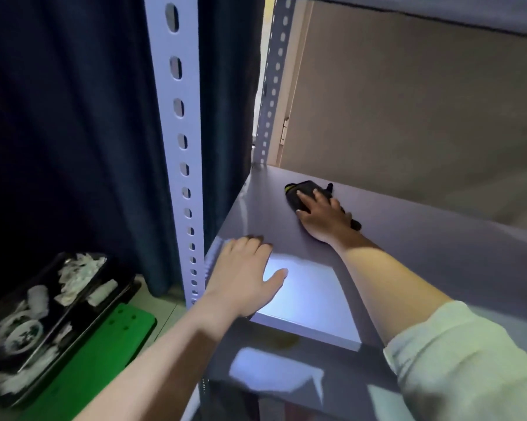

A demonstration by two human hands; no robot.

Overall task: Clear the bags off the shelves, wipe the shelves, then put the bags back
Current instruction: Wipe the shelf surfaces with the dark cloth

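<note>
A grey metal shelf (423, 238) fills the right half of the view, with no bags on it. My right hand (323, 217) lies flat on a dark cloth (301, 191) near the shelf's back left corner, fingers straight and pressing it down. My left hand (244, 268) rests palm down on the shelf's front left part, fingers spread, holding nothing. A bright patch of reflected light lies beside its thumb.
A white perforated upright post (180, 147) stands at the shelf's front left corner, a second post (271, 86) at the back. Dark blue curtain (74, 117) hangs left. On the floor lie black patterned bags (37, 323) on a green board (104, 354). Another shelf is overhead.
</note>
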